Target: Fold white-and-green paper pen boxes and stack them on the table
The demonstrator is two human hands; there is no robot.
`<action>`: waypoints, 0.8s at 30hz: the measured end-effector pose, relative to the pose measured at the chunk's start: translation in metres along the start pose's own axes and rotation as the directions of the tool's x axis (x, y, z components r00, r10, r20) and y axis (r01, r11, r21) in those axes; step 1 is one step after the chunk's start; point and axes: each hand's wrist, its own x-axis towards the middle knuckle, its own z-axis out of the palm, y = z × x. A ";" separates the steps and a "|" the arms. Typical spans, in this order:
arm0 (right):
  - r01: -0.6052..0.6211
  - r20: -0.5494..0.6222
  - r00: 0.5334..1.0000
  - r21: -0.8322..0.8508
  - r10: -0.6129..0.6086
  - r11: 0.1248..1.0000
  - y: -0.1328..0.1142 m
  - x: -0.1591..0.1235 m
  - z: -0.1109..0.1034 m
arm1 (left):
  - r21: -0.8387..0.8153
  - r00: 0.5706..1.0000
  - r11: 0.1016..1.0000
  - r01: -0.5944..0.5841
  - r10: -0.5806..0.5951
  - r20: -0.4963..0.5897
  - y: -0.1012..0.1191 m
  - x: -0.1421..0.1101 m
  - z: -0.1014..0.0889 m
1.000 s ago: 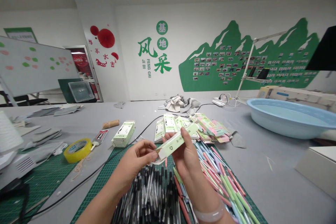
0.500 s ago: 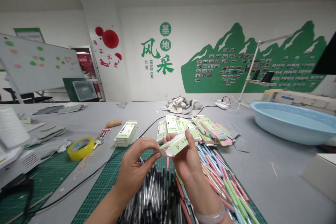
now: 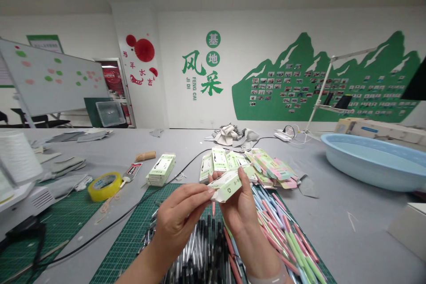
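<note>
My right hand [image 3: 241,208] grips a small pale green pen box [image 3: 229,186] and holds it tilted above the table. My left hand [image 3: 181,217] pinches the box's near end, fingers closed on its flap. Below both hands lies a heap of black and clear pens [image 3: 196,248]. To the right of it lie several pink, green and blue pens [image 3: 286,235]. Behind the hands sits a pile of flat green and pink boxes [image 3: 256,166].
A green cutting mat [image 3: 133,235] lies under the pens. To the left are a stack of green boxes [image 3: 161,169], a yellow tape roll [image 3: 104,185], a black cable [image 3: 109,228] and a white machine [image 3: 20,195]. A light blue basin [image 3: 376,159] stands at the right.
The box has come down and closer to me. My left hand has moved up to its near end and closed on the flap. The view has shifted slightly.
</note>
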 end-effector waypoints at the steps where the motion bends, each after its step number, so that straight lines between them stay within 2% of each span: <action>1: -0.007 -0.006 1.000 0.003 0.007 1.000 0.000 -0.001 0.002 | -0.003 1.000 1.000 -0.001 0.001 -0.007 0.001 0.000 0.000; 11: 0.014 0.043 0.999 -0.029 -0.012 0.999 -0.003 -0.012 0.012 | -0.017 1.000 1.000 0.002 -0.003 -0.015 0.003 0.001 -0.003; 17: 0.000 0.125 0.992 -0.067 0.008 0.998 -0.004 -0.014 0.014 | -0.240 0.982 0.954 0.181 -0.187 -0.006 0.001 0.007 -0.005; 22: 0.024 0.118 0.993 -0.051 -0.018 0.998 -0.007 -0.016 0.016 | -0.265 0.995 0.959 0.101 -0.104 0.003 -0.005 0.005 -0.003; 24: 0.023 0.124 0.992 -0.043 -0.017 0.999 -0.008 -0.017 0.016 | -0.274 0.994 0.956 0.107 -0.111 0.001 -0.007 0.001 0.000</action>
